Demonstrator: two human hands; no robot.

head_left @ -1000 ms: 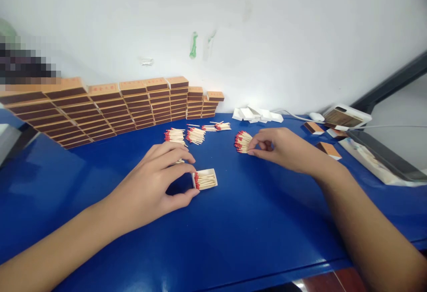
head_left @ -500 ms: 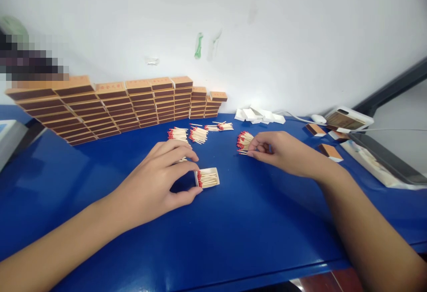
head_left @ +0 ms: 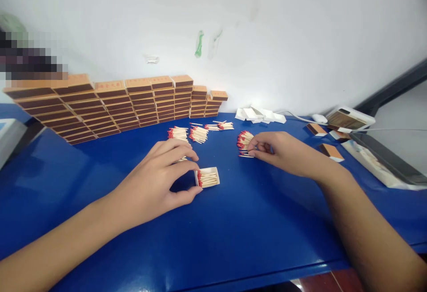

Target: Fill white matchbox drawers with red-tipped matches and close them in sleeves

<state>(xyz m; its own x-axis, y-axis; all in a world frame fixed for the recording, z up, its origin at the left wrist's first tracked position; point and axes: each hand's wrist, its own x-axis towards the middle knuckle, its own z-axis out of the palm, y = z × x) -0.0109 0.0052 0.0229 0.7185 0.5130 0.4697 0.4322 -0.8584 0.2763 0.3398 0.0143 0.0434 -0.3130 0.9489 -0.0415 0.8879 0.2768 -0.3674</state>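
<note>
My left hand (head_left: 167, 172) grips the left end of a small white matchbox tray (head_left: 214, 170) between thumb and forefinger. Inside the tray lie red-headed matches (head_left: 207, 178), heads to the left. Over to the right, my right hand (head_left: 271, 150) has thumb and forefinger closed at the near edge of a match pile (head_left: 245, 139). The fingertips pinch the plain ends of matches (head_left: 245, 154) there. How many are pinched I cannot make out. Behind my left hand lie more match piles (head_left: 199, 134), one partly hidden by my fingers.
Stacked matchboxes (head_left: 130, 105) form a stepped wall at the back left. White empty trays (head_left: 258, 114) lie against the wall. On the right are loose matchbox sleeves (head_left: 331, 151), a phone (head_left: 350, 119), a white cable and a dark tray (head_left: 390, 158). The blue table (head_left: 227, 234) ends at the front.
A few matches at the near edge of the right pile have shifted slightly toward me and stand apart from it. My left hand and the tray stay in place.
</note>
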